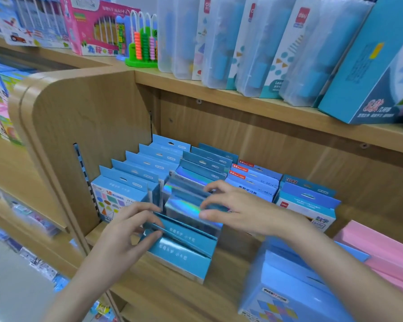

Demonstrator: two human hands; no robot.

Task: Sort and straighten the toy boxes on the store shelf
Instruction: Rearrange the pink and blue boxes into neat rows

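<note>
**Inspector:** The person works the middle row of the lower shelf [172, 296]. The left hand [128, 231] has fingers and thumb curled onto the left end of the teal card boxes [184, 249] at the near end of that row. The right hand [237, 205] pinches the top of the holographic boxes [184, 201] just behind them.

**Clerk:** What does the step call for?

**Inspector:** In my judgement, squaring this row. The near boxes lean forward; both ends should be pushed back together, keeping tops level, so the pack stands upright against the row behind.

**Clerk:** Anything in the way?

**Inspector:** The shapes boxes [119, 201] stand touching on the left, and the labelled blue boxes [254, 182] on the right, so there is little side room. A pale blue box [282, 296] sits at near right, beside pink boxes [382, 252]. Above, on the far shelf, clear cases [230, 43] lean, and an abacus [144, 43] stands to their left.
</note>
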